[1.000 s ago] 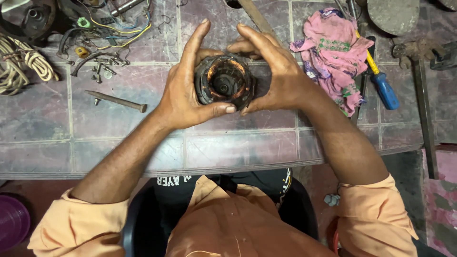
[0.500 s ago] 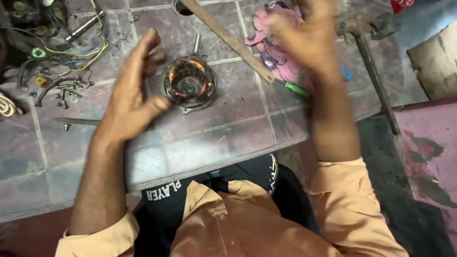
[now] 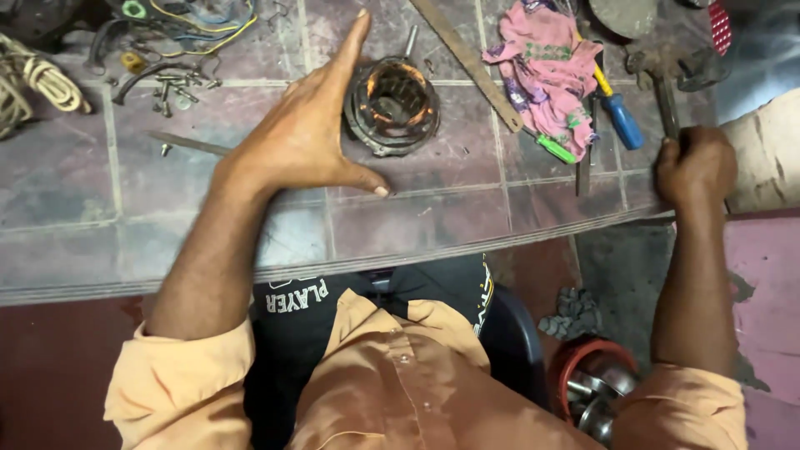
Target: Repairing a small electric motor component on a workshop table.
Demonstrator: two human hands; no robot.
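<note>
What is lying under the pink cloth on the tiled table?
Under the pink cloth, a screwdriver's green handle and a blue handle stick out. Their shafts are covered, and anything else beneath is hidden.

A round motor stator (image 3: 392, 106) is set on a worn tiled bench, near its far middle. It is a dark metal ring, seen from above with its open end up. Copper-orange windings are seen lining the inner wall around a hollow centre. A hammer (image 3: 667, 92) is laid near the bench's right edge, its rusty head pointed away and its dark handle run back toward the near edge.
</note>
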